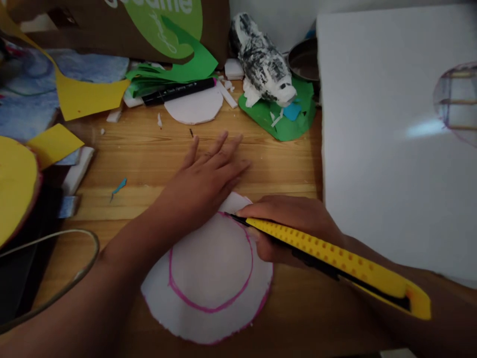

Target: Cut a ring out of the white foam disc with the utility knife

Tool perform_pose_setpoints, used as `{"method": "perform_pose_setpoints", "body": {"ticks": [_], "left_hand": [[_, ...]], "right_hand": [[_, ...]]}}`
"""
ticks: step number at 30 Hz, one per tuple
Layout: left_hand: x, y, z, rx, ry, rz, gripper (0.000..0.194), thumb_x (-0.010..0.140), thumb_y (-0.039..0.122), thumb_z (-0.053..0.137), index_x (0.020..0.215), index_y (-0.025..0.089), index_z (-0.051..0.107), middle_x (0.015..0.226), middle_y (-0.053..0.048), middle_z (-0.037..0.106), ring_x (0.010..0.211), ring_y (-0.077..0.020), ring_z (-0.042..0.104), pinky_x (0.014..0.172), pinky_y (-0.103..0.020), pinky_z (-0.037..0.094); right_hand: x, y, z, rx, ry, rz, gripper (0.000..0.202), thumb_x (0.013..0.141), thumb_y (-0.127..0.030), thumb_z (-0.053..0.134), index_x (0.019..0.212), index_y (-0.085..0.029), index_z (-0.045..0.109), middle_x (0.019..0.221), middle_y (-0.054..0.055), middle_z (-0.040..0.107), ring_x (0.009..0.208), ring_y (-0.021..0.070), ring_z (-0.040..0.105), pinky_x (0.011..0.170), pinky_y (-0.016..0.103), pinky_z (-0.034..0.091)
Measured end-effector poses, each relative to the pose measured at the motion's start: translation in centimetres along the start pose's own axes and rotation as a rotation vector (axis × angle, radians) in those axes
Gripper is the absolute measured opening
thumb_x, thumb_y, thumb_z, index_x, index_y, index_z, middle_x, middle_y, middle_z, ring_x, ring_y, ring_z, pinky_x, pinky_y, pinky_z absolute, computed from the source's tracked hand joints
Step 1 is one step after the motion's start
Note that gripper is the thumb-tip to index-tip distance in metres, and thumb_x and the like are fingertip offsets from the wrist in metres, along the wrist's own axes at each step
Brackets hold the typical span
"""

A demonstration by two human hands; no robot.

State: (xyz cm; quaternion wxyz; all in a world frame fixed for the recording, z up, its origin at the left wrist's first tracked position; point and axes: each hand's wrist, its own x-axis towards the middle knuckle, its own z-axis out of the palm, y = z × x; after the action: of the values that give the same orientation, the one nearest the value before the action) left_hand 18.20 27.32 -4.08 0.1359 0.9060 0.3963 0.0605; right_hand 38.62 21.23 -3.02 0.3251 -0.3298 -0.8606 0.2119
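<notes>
A round white foam disc (212,268) lies on the wooden table, with a smaller circle drawn on it in pink marker. Pink also runs along part of its outer edge. My left hand (204,181) rests across the disc's far left part, fingers spread toward the table beyond; it hides that stretch of the drawn line. In my right hand (294,223) is a yellow and black utility knife (328,253), held with the handle pointing back to the lower right. Its blade tip meets the disc at the pink line, close beside my left hand.
Behind lie a black marker (179,92), a white foam semicircle (197,107), green sheets (194,59) and a black-and-white painted figure (263,59). A large white board (387,174) stands right. Yellow pieces (89,97) and a cable (85,268) are left.
</notes>
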Motion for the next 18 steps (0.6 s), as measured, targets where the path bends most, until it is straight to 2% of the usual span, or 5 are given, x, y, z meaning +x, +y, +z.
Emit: {"method": "perform_pose_setpoints", "body": {"ticks": [3, 7, 12, 18], "left_hand": [[0.2, -0.4, 0.3, 0.025, 0.011, 0.117, 0.046, 0.107, 0.044, 0.032, 0.147, 0.03, 0.048, 0.169, -0.002, 0.021, 0.157, -0.0242, 0.011, 0.125, -0.055, 0.012], [0.2, -0.7, 0.5, 0.037, -0.008, 0.13, 0.056, 0.103, 0.056, 0.033, 0.153, 0.03, 0.041, 0.168, -0.003, 0.024, 0.156, -0.0264, 0.014, 0.125, -0.054, 0.012], [0.2, -0.7, 0.4, 0.005, -0.023, 0.102, 0.056, 0.103, 0.056, 0.035, 0.153, 0.033, 0.041, 0.168, -0.003, 0.023, 0.157, -0.026, 0.012, 0.125, -0.052, 0.01], [0.2, -0.8, 0.3, -0.015, -0.036, 0.086, 0.053, 0.103, 0.053, 0.039, 0.152, 0.033, 0.042, 0.169, -0.003, 0.021, 0.157, -0.0264, 0.009, 0.125, -0.053, 0.01]], "right_hand": [[-0.4, 0.0, 0.6, 0.081, 0.04, 0.041, 0.025, 0.091, -0.014, 0.058, 0.114, -0.016, 0.068, 0.093, 0.004, 0.073, 0.077, 0.0117, 0.07, 0.073, 0.022, 0.059], [-0.7, -0.3, 0.9, 0.044, 0.102, 0.018, 0.017, 0.091, -0.02, 0.067, 0.108, -0.018, 0.069, 0.092, 0.003, 0.074, 0.082, 0.0135, 0.073, 0.077, 0.022, 0.061], [-1.0, -0.7, 1.0, -0.018, 0.087, 0.017, 0.022, 0.092, -0.017, 0.063, 0.113, -0.014, 0.069, 0.088, 0.005, 0.074, 0.072, 0.0141, 0.071, 0.065, 0.024, 0.061], [-1.2, -0.9, 0.8, -0.041, 0.09, -0.003, 0.022, 0.092, -0.016, 0.062, 0.113, -0.014, 0.068, 0.086, 0.005, 0.073, 0.07, 0.0139, 0.069, 0.061, 0.024, 0.06]]}}
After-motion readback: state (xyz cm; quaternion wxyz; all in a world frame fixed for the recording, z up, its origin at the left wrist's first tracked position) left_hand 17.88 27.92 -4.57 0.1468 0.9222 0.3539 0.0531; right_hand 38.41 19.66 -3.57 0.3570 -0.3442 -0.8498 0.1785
